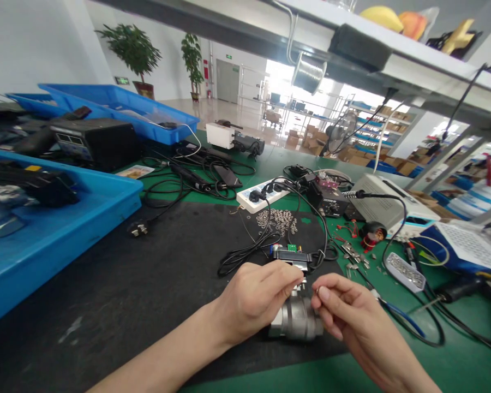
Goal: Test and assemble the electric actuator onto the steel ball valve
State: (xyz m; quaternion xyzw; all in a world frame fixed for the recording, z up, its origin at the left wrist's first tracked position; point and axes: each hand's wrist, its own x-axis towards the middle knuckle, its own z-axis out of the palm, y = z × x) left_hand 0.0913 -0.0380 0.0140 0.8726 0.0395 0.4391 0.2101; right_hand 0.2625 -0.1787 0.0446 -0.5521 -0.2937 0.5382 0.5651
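Observation:
A shiny metal valve body lies on the black mat below my two hands. Just behind it is an upper assembly with a green terminal block, partly covered by my fingers. My left hand is closed over the metal fitting at the top of the valve, its fingertips pressed together; what they hold is hidden. To the right, my right hand pinches a small metal ring between thumb and forefinger, close to the valve. Several loose washers are spread on the mat farther back.
Blue trays stand at the left. A white power strip with black cables lies behind the washers. At the right are a small tray of metal parts, a screwdriver and a bench instrument. A shelf hangs overhead.

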